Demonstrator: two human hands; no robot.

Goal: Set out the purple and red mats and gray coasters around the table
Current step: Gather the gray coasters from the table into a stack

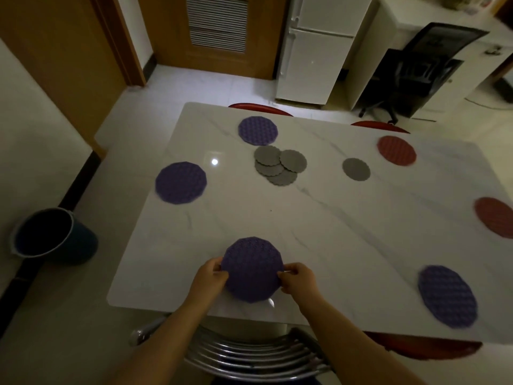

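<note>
A purple mat (252, 269) lies near the front edge of the white marble table (333, 232). My left hand (209, 276) pinches its left rim and my right hand (298, 279) pinches its right rim. Three more purple mats lie at the far left (258, 130), the left side (181, 182) and the front right (447, 296). Two red mats sit at the far right (396, 150) and the right edge (495, 216). Several gray coasters (279, 165) overlap in a pile at the far middle. One gray coaster (356, 169) lies alone to their right.
A metal chair back (249, 354) stands right in front of me under the table edge. Red chairs (261, 109) line the far side and another (424, 347) is at the front right. A dark bucket (52, 236) stands on the floor to the left. A white fridge (313, 51) stands beyond.
</note>
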